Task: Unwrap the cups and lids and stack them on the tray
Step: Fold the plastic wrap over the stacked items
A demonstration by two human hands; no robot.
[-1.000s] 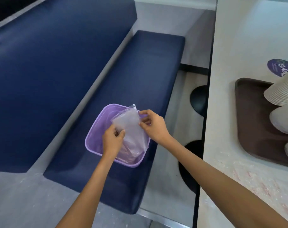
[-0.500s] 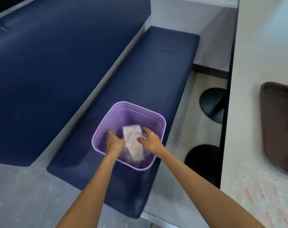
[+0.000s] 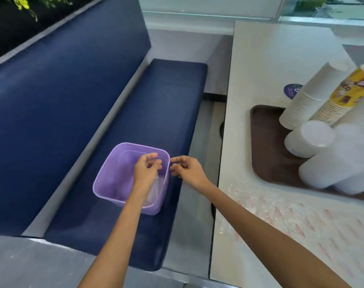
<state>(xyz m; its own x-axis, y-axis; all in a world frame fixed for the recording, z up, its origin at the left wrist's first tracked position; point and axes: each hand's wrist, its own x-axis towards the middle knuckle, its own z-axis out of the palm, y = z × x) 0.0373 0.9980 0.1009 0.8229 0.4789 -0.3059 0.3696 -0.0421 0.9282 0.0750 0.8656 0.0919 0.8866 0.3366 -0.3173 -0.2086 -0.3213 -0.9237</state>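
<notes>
My left hand: held low in front of me, back up, fingers loosely curled toward the thumb, nothing in them that I can see.
My right hand: just beside the left but not touching it, fingers loosely curled, forefinger pointing at the left hand, holding nothing.
My left forearm: bare, stretched forward, nearly straight.
My right forearm: bare, reaching forward and leftward.

A second ago both hands pinched the wrap above the bin, then pushed it down inside. Now the left hand and right hand have let go and risen to the rim, fingers loosely curled; the blurred left seems to hold nothing. The wrap lies in the bin. The right hand has drawn just outside it.
</notes>
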